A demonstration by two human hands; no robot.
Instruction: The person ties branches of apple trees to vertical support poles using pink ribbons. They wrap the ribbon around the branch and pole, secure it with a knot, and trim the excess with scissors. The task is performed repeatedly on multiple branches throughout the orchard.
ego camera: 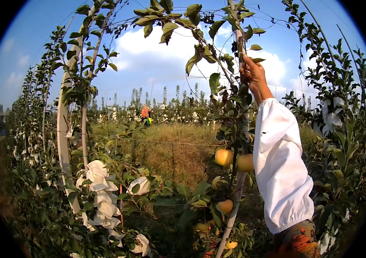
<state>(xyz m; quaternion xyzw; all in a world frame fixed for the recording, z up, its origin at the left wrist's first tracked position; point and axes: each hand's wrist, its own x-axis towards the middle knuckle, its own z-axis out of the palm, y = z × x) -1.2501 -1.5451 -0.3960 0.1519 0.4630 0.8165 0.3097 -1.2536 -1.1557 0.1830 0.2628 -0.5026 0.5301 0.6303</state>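
Observation:
Raised high at the right, my right hand (255, 75) has its fingers closed around a thin upright pole or trunk (239, 37) amid leaves and dry twining vines. A white elastic-cuffed sleeve cover (279, 164) is on that forearm. Below the hand, a yellow-orange apple (224, 157) and a second apple (245, 162) hang side by side next to the pole. Another apple (225, 206) hangs lower down. A leafy branch (215, 54) arches leftward from near the pole. My left hand is out of view; before me on that side stand fruit trees with white bags (100, 180).
A pale post (63, 129) stands at the left. A wire (157, 141) runs across the row at mid-height. Dry grass (173, 154) lies beyond, with a person (145, 113) far off in it. More bagged trees (331, 116) rise at the right.

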